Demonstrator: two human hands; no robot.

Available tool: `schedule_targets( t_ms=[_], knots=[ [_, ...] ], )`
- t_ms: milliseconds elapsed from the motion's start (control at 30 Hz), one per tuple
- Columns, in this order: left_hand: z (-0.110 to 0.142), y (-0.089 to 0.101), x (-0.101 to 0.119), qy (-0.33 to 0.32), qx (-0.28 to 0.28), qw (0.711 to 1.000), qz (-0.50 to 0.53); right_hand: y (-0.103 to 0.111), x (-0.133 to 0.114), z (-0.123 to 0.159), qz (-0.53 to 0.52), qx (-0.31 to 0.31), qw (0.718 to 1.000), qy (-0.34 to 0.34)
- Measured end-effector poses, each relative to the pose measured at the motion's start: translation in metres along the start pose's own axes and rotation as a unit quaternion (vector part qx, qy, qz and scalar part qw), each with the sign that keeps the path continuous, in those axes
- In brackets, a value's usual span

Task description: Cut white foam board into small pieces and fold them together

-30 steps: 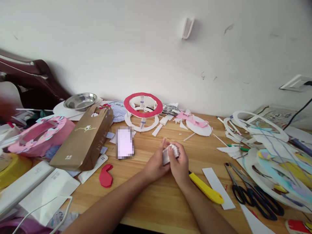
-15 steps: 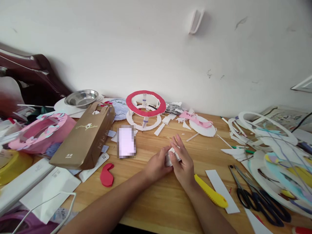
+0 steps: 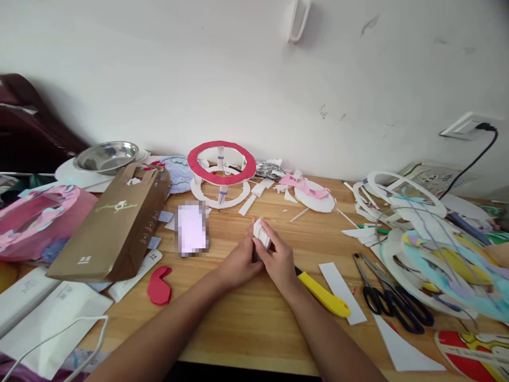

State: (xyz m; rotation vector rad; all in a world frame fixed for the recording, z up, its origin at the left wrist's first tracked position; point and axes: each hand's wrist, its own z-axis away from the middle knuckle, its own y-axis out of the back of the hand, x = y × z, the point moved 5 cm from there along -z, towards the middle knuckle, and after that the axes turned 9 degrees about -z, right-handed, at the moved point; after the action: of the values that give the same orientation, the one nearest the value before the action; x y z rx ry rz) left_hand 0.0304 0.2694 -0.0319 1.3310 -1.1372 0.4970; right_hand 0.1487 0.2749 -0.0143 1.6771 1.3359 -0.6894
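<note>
Both my hands meet over the middle of the wooden table [image 3: 246, 329]. A small white pleated paper piece [image 3: 261, 234] is pinched between them. My left hand [image 3: 237, 263] grips its lower left side. My right hand [image 3: 280, 258] closes over it from the right, fingers wrapped on its top. A yellow utility knife [image 3: 321, 295] lies just right of my right wrist. Beyond the hands stands a foam model with a red ring [image 3: 221, 161] on posts above a white ring.
A brown paper bag [image 3: 115, 223] lies at left beside a red foam scrap [image 3: 159, 285]. Black scissors [image 3: 392, 302] and white paper strips [image 3: 342, 284] lie at right, with a pile of cut foam rings [image 3: 429, 233] behind. A steel bowl [image 3: 105, 155] sits at back left.
My right hand's fingers, spread half a second ago, have closed on the white piece again. The view has shifted a little; both hands stay together.
</note>
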Motion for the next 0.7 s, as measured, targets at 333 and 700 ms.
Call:
schedule_targets(
  t_ms=[333, 700],
  knots=[
    [-0.011, 0.025, 0.0, -0.006, -0.006, 0.997, 0.077, 0.003, 0.01, 0.005, -0.054, -0.017, 0.998, -0.006],
    [-0.017, 0.027, -0.028, 0.053, 0.048, 0.984, 0.162, -0.003, 0.023, -0.002, -0.179, -0.029, 0.982, -0.058]
  ],
)
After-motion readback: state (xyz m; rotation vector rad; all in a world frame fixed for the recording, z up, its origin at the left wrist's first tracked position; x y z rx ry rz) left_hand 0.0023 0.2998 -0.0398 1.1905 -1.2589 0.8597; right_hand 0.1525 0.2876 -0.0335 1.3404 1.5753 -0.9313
